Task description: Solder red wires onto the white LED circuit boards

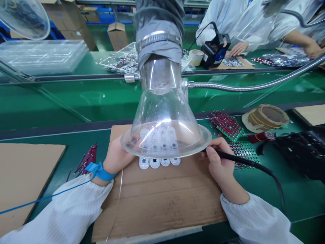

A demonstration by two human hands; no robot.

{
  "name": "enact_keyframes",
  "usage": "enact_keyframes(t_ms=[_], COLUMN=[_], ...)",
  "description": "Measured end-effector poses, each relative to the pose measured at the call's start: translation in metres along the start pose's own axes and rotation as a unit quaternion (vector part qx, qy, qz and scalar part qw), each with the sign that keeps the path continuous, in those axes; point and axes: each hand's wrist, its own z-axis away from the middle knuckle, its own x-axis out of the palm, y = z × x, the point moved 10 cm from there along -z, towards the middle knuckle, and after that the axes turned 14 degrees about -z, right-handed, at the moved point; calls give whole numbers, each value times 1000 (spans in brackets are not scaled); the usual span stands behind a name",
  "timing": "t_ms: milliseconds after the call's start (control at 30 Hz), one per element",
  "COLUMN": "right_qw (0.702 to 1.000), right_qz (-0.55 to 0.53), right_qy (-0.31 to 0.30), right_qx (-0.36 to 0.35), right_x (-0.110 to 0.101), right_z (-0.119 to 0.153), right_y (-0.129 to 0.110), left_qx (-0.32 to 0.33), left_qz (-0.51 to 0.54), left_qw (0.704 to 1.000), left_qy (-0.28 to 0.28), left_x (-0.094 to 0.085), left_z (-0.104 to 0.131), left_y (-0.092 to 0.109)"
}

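A panel of white rounded circuit boards [159, 162] lies on a brown cardboard sheet [162, 200], partly seen through a clear extraction hood. My left hand [118, 154], with a blue strap at the wrist, is at the panel's left; its fingertips are blurred behind the hood rim, and a thin wire trails below it. What those fingers hold cannot be made out. At the right of the hood, my right hand [220, 159] is closed around the black handle of a corded tool [236, 158], whose tip is hidden by the hood.
The clear hood [166, 135] hangs centrally over the cardboard. Red wires [87, 159] lie left. Green boards with red parts [225, 125], a tape roll [266, 117] and a black bundle [302, 152] are right. Across the divider, people in white work near a black device [215, 49].
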Motion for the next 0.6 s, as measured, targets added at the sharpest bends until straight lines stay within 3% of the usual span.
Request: enact_keyframes(t_ms=[167, 600], right_qw=[999, 996], right_qz=[2, 63], right_qy=[-36, -68], right_qx=[30, 9], right_x=[6, 12], right_z=[3, 4], right_y=[11, 11], left_qx=[36, 36], left_qz=[-29, -5], left_qw=[998, 999], left_qy=[33, 12], left_x=[-10, -5], left_z=[-4, -5], left_y=[13, 15])
